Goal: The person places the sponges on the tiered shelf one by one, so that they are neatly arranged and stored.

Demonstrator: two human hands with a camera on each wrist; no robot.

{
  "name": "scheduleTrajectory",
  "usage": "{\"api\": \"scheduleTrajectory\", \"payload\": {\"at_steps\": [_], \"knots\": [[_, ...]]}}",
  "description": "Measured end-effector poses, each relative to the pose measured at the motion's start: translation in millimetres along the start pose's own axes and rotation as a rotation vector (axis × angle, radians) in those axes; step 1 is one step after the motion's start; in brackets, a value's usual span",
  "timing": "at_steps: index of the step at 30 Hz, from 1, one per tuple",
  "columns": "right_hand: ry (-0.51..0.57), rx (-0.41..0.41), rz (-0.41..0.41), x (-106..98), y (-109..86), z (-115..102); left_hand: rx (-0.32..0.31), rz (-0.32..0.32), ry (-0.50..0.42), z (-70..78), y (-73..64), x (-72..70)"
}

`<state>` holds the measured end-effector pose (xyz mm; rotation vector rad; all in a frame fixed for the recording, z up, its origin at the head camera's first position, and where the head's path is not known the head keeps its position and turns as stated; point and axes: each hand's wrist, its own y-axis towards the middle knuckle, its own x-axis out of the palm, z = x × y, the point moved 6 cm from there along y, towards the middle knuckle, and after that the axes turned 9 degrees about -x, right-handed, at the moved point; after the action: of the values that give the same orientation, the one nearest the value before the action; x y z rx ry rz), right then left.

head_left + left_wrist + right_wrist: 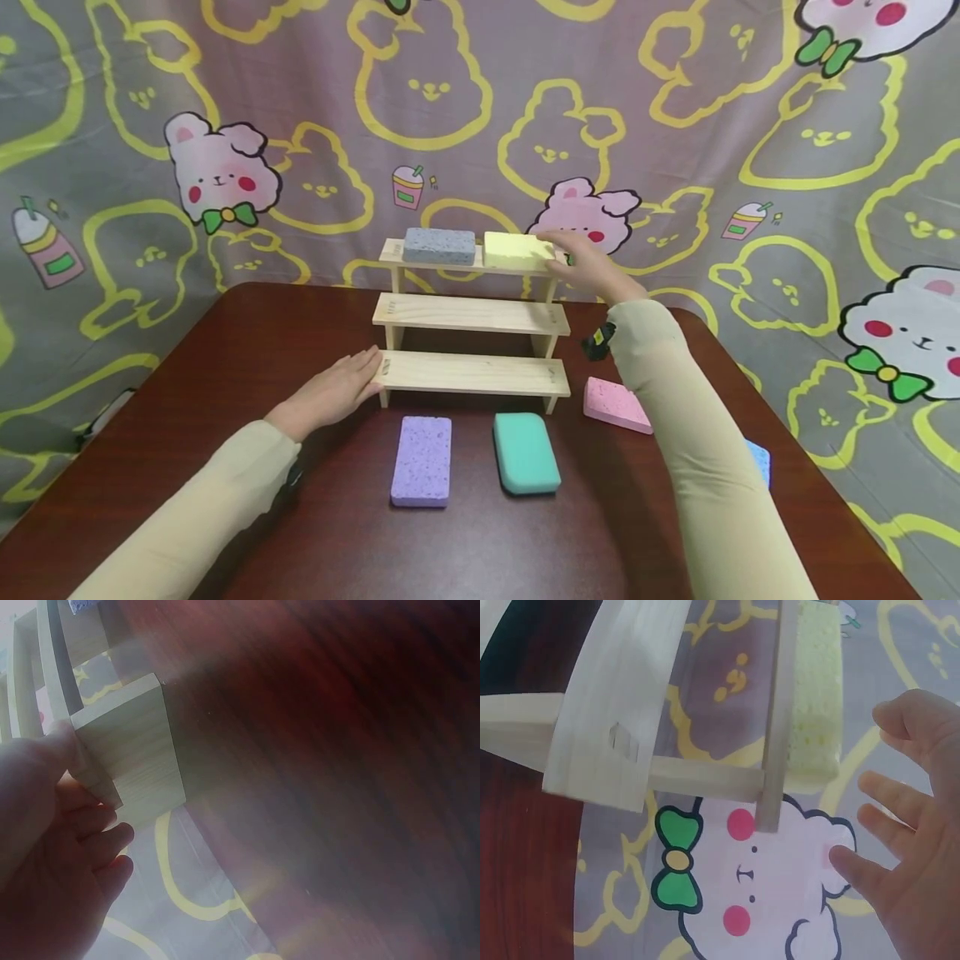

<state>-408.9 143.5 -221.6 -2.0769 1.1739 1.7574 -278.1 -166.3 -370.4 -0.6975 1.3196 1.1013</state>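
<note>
Sponge in yellow [815,697] lies beside the right fingers [911,718], untouched.

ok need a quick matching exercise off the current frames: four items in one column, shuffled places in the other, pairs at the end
Items
1. grey block
2. purple block
3. left hand
4. pink block

Places
A. on the table, just right of the wooden rack, partly hidden by a sleeve
B. at the left end of the bottom shelf
C. on the top shelf, left of the yellow block
D. on the table in front of the rack, left of the green block

Pairs: 1-C; 2-D; 3-B; 4-A
</note>
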Motion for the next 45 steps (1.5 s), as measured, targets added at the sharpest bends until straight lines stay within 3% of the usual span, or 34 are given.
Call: {"api": "scheduleTrajectory", "payload": {"at_steps": [6,16,23,35,45], "knots": [[-0.005,-0.013,0.035,-4.5,-12.0,-0.5,0.001,0.002,0.003,-0.5,-0.4,0.6],[0.035,-0.134,0.101,-6.3,-36.1,-5.0,0.0,0.003,-0.001,-0.7,-0.6,0.4],[0.005,-0.013,0.067,-3.0,-62.2,-1.7,-0.006,0.001,-0.006,-0.3,-0.5,-0.4],[0.091,0.143,0.013,14.6,-110.3,18.3,-0.007,0.008,-0.008,-1.0,-0.4,0.7],[0.078,0.159,-0.02,27.9,-134.3,28.4,0.004,0.014,-0.003,1.2,-0.7,-1.0]]}}
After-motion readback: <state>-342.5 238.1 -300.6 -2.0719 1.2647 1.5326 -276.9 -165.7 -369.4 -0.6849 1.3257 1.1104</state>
